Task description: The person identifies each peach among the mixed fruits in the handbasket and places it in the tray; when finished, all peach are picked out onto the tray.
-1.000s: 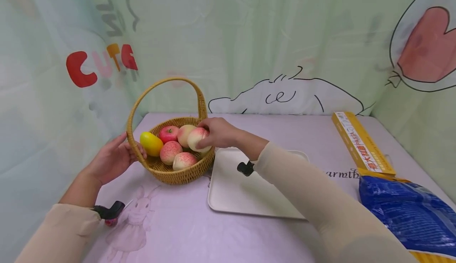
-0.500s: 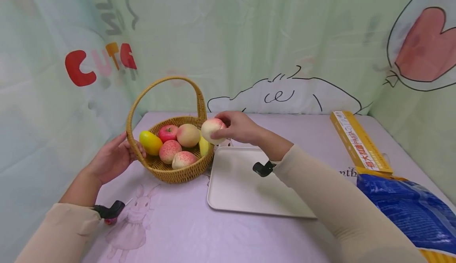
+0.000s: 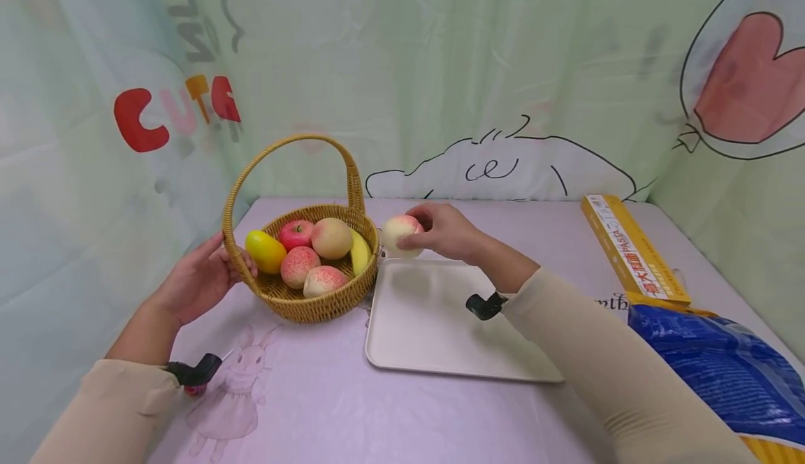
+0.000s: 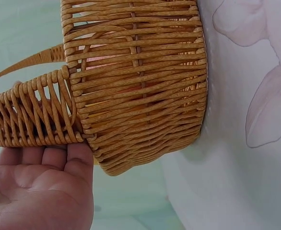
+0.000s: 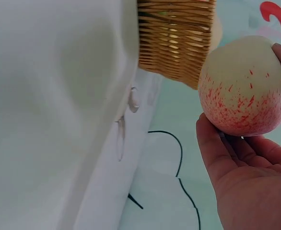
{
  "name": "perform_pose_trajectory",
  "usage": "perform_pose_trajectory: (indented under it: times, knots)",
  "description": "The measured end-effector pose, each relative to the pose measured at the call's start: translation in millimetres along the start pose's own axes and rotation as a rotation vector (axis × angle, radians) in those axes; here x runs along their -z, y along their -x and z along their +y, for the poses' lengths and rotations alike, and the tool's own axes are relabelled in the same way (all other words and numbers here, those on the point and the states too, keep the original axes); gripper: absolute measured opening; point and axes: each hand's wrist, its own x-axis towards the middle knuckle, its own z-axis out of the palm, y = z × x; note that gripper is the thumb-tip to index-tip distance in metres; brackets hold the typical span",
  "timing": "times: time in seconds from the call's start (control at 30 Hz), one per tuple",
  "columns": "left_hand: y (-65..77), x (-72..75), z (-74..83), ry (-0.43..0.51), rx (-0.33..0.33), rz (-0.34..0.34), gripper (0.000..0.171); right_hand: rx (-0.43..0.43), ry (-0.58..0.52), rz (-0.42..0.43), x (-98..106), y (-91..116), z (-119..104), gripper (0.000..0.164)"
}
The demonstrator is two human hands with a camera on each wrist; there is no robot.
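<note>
My right hand (image 3: 448, 231) pinches a pale peach (image 3: 400, 235) with a red blush between thumb and fingers. It is above the far left part of the white tray (image 3: 462, 373), just right of the basket. In the right wrist view the peach (image 5: 246, 88) fills the grip. My left hand (image 3: 200, 279) holds the wicker basket (image 3: 317, 310) at the foot of its handle; the left wrist view shows the fingers (image 4: 54, 155) passing behind the weave. Inside the basket lie a yellow mango (image 3: 265, 251), a red apple (image 3: 295, 233), several peaches (image 3: 332, 239) and a banana (image 3: 360, 253).
At the right lie a yellow pasta box (image 3: 635, 251) and, nearer, a blue bag (image 3: 717, 366). A printed curtain (image 3: 428, 80) closes off the back and sides. The table (image 3: 352, 415) bears printed drawings.
My right hand has lifted the peach out of the basket and carried it right, over the tray's far left end. The banana has come into sight. My left hand has stayed at the handle.
</note>
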Motion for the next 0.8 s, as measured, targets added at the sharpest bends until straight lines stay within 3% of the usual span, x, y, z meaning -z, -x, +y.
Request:
perform_pose_trajectory:
  times: [0.27,0.5,0.8]
  knots:
    - [0.0,-1.6,2.3,-0.01,0.011,0.011,0.053,-0.058,0.082,-0.016,-14,0,25,0.053]
    - [-2.1,-2.7,2.6,-0.009,0.004,0.03,0.053,0.008,0.172,-0.026,-28,-2,39,0.054]
    - [-0.3,-2.4,-0.4,0.018,-0.005,0.027,0.051,0.043,0.343,-0.003,-46,-6,35,0.05]
